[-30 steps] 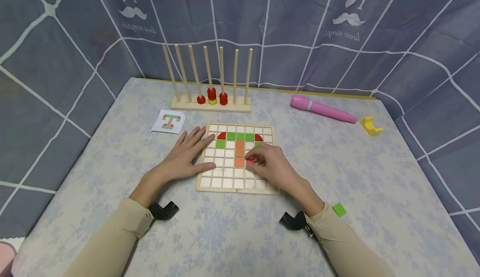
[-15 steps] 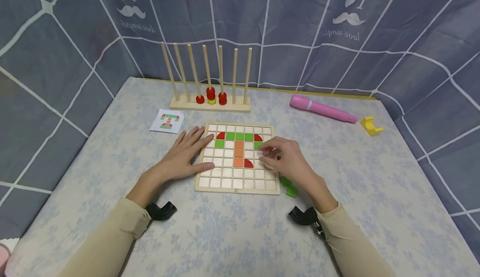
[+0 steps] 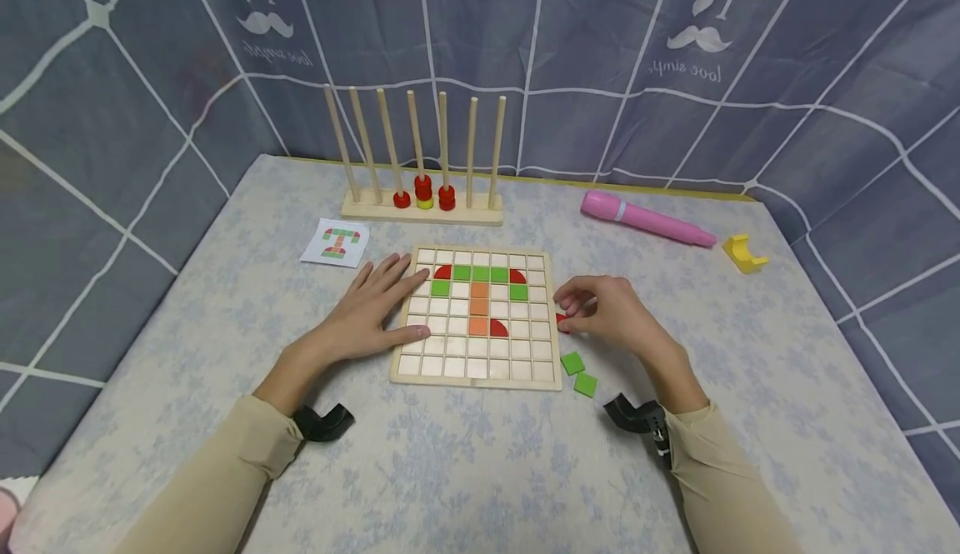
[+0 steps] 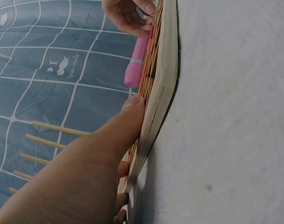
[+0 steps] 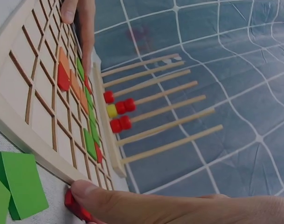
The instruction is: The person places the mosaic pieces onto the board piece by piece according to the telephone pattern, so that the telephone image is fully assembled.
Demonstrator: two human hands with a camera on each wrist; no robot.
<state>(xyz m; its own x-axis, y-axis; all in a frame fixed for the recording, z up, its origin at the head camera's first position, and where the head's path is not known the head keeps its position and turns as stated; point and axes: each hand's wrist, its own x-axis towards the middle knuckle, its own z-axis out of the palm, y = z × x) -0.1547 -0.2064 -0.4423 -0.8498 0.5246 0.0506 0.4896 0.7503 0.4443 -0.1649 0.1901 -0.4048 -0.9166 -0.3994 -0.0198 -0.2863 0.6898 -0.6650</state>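
My left hand [image 3: 367,311] lies spread on the left side of a wooden grid board [image 3: 472,381], its thumb on the near left cells. Off the board's right edge, the thumb and curled fingers of my right hand [image 3: 618,316] pinch a red tile [image 3: 562,321], partly hidden by the hand. In the right wrist view the thumb lies against that red tile [image 5: 76,205]. On the grid, a row of green tiles [image 3: 481,273] has red rounded ends, above a column of orange tiles [image 3: 478,307]. A red quarter-round tile [image 3: 497,328] sits right of the lowest orange one.
Two loose green tiles [image 3: 579,374] lie by the board's lower right corner. A pattern card [image 3: 335,242] is at the left. Behind stand a wooden peg rack [image 3: 422,213] with red and yellow beads, a pink stick-like object [image 3: 648,218] and a yellow holder [image 3: 743,253].
My right hand has let go of the red quarter-round tile on the grid and moved right, off the board, to another red tile. The left hand has stayed in place.
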